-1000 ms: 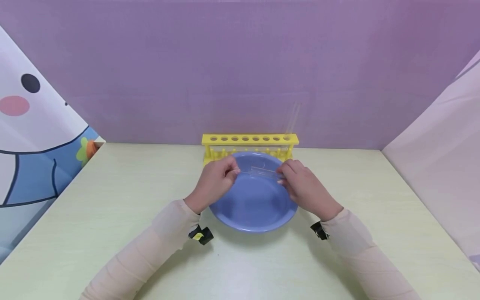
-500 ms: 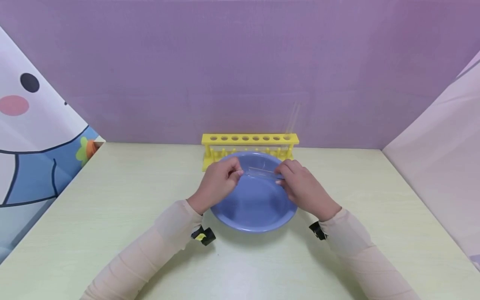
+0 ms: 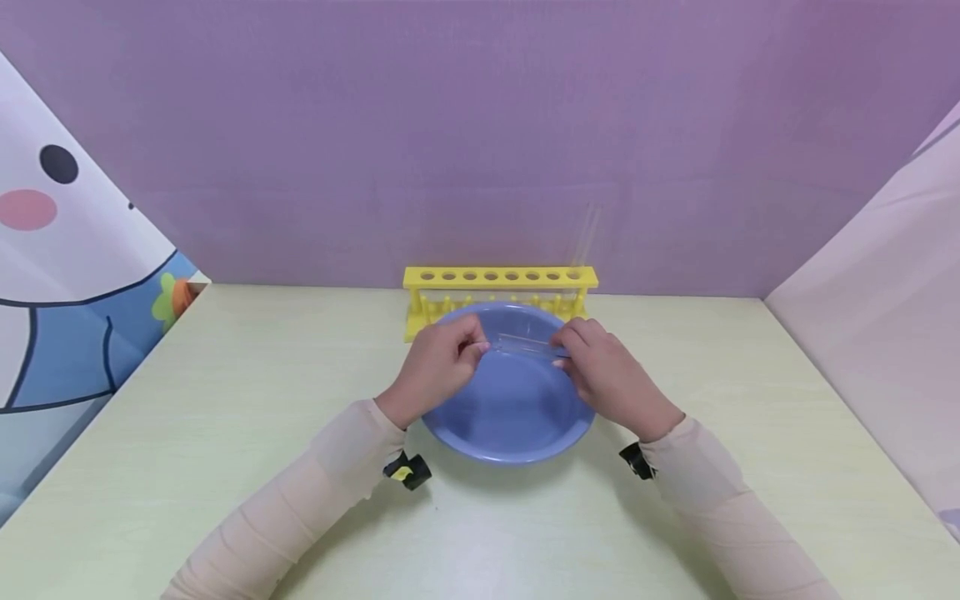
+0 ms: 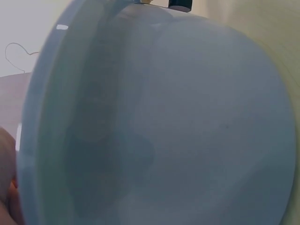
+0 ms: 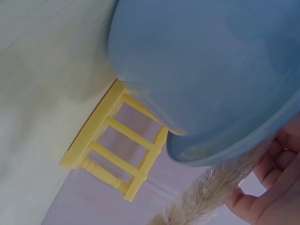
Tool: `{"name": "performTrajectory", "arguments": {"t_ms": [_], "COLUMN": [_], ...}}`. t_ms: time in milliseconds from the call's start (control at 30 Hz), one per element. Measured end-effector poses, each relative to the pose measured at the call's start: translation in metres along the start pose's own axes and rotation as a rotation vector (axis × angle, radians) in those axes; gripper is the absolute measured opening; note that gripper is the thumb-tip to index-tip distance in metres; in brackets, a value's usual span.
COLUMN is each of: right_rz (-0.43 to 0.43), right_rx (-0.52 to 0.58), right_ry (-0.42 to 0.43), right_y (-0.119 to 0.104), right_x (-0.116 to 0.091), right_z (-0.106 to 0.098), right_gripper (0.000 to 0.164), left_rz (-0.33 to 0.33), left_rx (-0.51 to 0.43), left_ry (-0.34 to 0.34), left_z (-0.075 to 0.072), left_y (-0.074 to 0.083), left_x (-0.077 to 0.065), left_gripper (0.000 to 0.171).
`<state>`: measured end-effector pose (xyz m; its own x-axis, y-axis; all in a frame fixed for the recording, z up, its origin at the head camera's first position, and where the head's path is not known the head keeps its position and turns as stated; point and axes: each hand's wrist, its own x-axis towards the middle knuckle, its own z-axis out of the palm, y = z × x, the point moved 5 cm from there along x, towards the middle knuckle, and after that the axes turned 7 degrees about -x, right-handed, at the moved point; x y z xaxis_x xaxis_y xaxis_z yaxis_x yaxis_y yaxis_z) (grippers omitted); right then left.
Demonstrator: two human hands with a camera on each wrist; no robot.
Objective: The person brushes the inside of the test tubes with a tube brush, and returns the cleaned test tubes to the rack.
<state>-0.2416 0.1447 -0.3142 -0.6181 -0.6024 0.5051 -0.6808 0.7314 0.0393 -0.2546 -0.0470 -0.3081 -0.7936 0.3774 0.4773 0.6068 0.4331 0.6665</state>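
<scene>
Over the blue basin (image 3: 510, 417), my right hand (image 3: 611, 379) grips a clear test tube (image 3: 525, 345) that lies nearly level and points left. My left hand (image 3: 438, 362) pinches the thin end of a test tube brush right at the tube's left end. In the right wrist view, the brush's tan bristles (image 5: 206, 192) run past the right fingers (image 5: 269, 176), with glassy glints along them. In the left wrist view, part of the left hand (image 4: 7, 183) shows at the basin's rim.
Behind the basin stands a yellow test tube rack (image 3: 498, 279). Another clear test tube (image 3: 588, 237) leans upright in its rightmost hole. A purple cloth wall (image 3: 480, 142) closes off the back of the pale table (image 3: 300, 350).
My left hand has moved slightly right, closing the gap to the tube's end along the brush's thin handle. My right hand and the tube stay almost still.
</scene>
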Motion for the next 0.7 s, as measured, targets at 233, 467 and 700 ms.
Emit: {"name": "performTrajectory", "arguments": {"t_ms": [233,467,700], "right_rz": [0.006,0.005,-0.02], "right_rx": [0.009,0.012,0.042], "right_ry": [-0.018,-0.026,-0.031], "right_y": [0.0,0.001,0.001], "right_x": [0.0,0.001,0.0], "right_z": [-0.001,-0.003,-0.006], "right_gripper": [0.021,0.021,0.02], "left_rz": [0.056,0.172,0.327], "left_rx": [0.073,0.151,0.238], "left_ry": [-0.004,0.022,0.043], "left_z": [-0.001,-0.002,-0.004], "left_y": [0.002,0.006,0.012], "left_x": [-0.001,-0.001,-0.003], "left_gripper": [0.023,0.025,0.025]}}
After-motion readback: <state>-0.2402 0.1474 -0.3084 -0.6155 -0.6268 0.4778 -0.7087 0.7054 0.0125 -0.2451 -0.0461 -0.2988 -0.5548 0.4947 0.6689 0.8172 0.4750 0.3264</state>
